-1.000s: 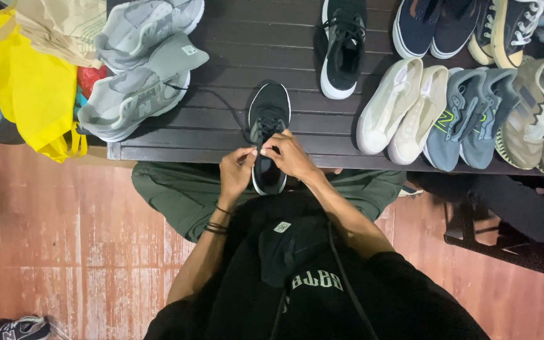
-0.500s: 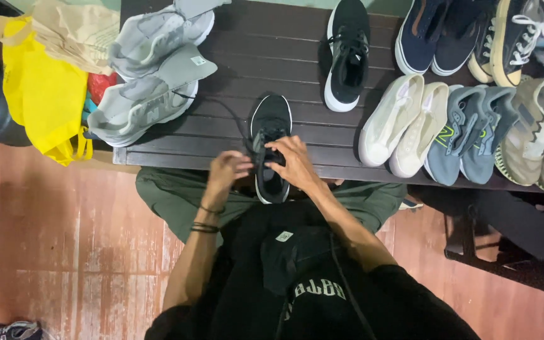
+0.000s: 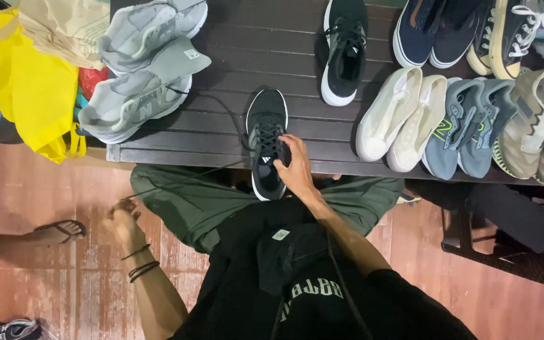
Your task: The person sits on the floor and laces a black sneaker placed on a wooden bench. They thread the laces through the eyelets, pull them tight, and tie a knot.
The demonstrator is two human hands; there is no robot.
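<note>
black shoe (image 3: 266, 135) on dark table (image 3: 221, 82) edge, toe pointing away, long way front to back | right hand (image 3: 297, 170) gripping its side | left hand (image 3: 121, 217) far off left, pinching the lace (image 3: 177, 182) pulled tight

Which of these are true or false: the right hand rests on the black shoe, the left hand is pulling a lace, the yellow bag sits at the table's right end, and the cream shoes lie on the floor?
1. The right hand rests on the black shoe. True.
2. The left hand pulls a lace taut out to the side. True.
3. The yellow bag sits at the table's right end. False: it hangs at the left end.
4. The cream shoes lie on the floor. False: they are on the dark slatted table.
</note>
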